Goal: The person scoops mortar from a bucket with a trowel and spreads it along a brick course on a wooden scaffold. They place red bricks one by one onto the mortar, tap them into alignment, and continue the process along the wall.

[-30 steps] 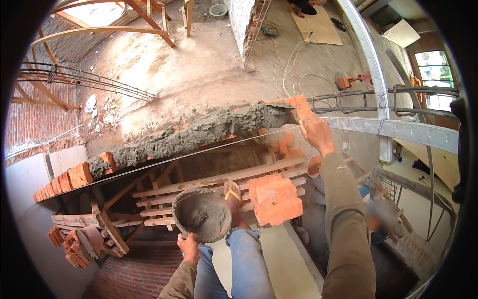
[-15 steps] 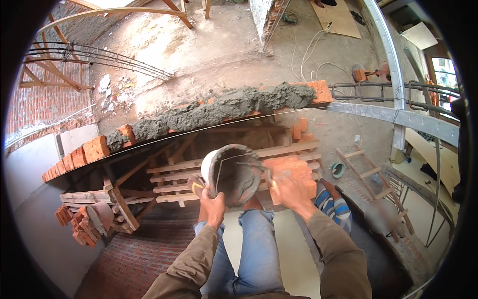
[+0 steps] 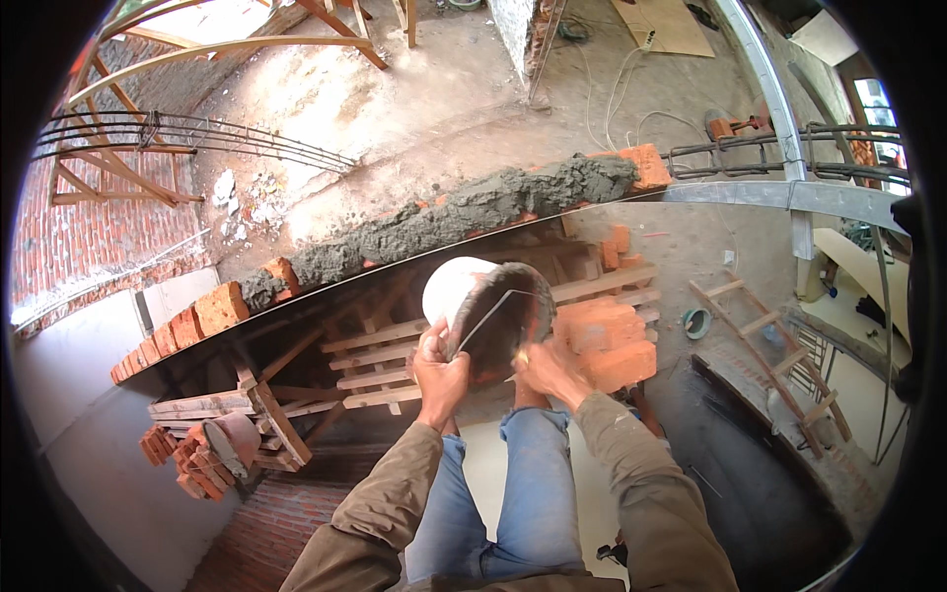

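One bucket [image 3: 452, 291]: white outside, dark and mortar-smeared inside, tilted at the middle of the frame.
Left grip [image 3: 442, 380]: clamped on the bucket's rim, at the lower left of its mouth.
Right grip [image 3: 552, 375]: fingers curled at the lower right of the mouth; blurred, so I cannot tell whether it is closed on anything.
Orange bricks [image 3: 607, 340]: stacked just right of the bucket, near the right grip.
Wooden slats [image 3: 375, 335]: below the bucket, showing mostly to its left.
Grey mortar [image 3: 464, 212]: a rough, long bed above the bucket, rising toward the upper right.
End brick [image 3: 646, 168]: at the mortar's right end.
Wooden ladder [image 3: 760, 324]: right side of the frame.
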Action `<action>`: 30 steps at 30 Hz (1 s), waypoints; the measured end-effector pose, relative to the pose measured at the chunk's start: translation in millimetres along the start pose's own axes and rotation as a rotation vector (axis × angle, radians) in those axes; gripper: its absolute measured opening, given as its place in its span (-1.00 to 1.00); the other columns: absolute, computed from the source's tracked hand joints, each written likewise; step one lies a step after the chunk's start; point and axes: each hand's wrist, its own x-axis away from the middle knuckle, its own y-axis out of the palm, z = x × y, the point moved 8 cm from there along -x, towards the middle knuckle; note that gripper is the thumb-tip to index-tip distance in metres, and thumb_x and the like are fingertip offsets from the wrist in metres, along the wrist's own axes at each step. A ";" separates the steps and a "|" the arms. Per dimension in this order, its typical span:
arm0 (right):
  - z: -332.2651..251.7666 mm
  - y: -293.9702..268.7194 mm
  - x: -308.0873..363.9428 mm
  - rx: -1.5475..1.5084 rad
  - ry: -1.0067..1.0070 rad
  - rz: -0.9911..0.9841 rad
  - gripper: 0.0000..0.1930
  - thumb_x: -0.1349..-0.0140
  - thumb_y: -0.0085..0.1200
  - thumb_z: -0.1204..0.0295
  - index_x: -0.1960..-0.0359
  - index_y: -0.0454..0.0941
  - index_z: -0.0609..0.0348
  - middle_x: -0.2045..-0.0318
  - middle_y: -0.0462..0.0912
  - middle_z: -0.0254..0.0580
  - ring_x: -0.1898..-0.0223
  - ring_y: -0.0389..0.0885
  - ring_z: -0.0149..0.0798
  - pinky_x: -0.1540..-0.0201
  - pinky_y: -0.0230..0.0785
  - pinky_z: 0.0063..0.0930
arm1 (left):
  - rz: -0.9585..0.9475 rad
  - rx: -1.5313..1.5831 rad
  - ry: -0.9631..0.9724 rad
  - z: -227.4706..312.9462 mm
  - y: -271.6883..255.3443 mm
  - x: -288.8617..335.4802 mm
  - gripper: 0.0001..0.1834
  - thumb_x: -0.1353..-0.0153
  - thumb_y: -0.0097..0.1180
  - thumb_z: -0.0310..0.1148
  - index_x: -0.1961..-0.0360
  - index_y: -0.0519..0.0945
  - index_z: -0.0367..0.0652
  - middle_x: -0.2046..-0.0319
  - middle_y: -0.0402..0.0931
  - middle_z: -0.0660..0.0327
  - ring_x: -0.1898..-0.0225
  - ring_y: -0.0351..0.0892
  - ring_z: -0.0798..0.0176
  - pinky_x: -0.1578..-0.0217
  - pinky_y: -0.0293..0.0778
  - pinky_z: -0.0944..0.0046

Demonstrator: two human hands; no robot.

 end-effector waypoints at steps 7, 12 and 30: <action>-19.3 48.3 40.6 -0.280 -0.119 0.023 -0.69 -0.27 0.17 0.29 0.01 0.58 0.14 0.45 0.61 -0.15 0.39 0.66 -0.16 0.40 0.48 -0.20 | -0.103 -0.103 -0.018 17.2 -31.0 -13.7 -0.37 -0.01 -0.02 -0.78 -0.21 0.45 -0.44 0.16 0.59 0.25 0.23 0.52 0.51 0.24 0.45 0.51; -39.6 -16.6 65.7 0.499 -0.200 0.185 -0.63 -0.32 0.08 0.32 -0.12 0.49 0.16 0.32 0.59 -0.09 0.24 0.67 0.04 0.23 0.50 -0.02 | -0.110 -0.088 -0.013 16.6 -24.3 -11.3 -0.36 -0.04 -0.02 -0.81 -0.25 0.42 -0.42 0.03 0.60 0.17 0.07 0.59 0.42 0.08 0.49 0.46; 8.8 32.6 67.4 -0.710 -0.059 -0.019 -0.75 -0.36 0.13 0.31 0.28 0.60 0.31 0.57 0.53 -0.33 0.62 0.44 -0.51 0.56 0.30 -0.48 | -0.079 -0.113 -0.254 9.6 6.3 -10.1 -0.51 -0.02 0.06 -0.72 -0.06 0.56 -0.39 0.30 0.56 0.37 0.38 0.43 0.54 0.40 0.32 0.50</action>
